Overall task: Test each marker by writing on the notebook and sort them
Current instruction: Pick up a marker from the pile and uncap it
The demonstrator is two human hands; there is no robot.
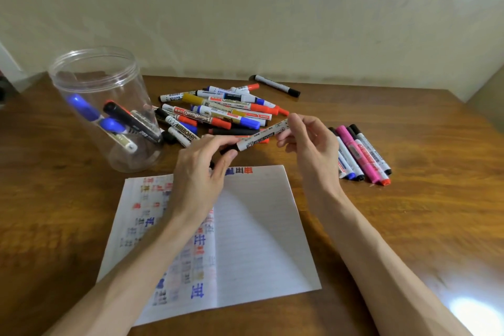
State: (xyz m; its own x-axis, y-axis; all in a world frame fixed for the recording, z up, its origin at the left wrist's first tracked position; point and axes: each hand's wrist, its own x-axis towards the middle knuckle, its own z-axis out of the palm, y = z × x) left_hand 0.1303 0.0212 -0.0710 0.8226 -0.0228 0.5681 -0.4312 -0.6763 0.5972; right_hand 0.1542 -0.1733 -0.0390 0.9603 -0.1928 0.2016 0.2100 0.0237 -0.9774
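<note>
Head view: we judge marker (261, 135) light, stiff, slick; left hand (201, 169) pinches seven-o'clock cap (227, 149), right hand (311, 144) pinches one-o'clock end.

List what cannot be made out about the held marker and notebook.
Head view:
- held marker: dark end partly covered by left hand; cap on or off unclear.
- its label: too small to read; right hand covers the far end.
- notebook: left-page marks blurred, partly under left forearm.

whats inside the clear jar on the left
The clear jar holds a few markers leaning together: two blue-capped markers and a black marker show plainly. Overlap and glare hide the exact count.
</note>
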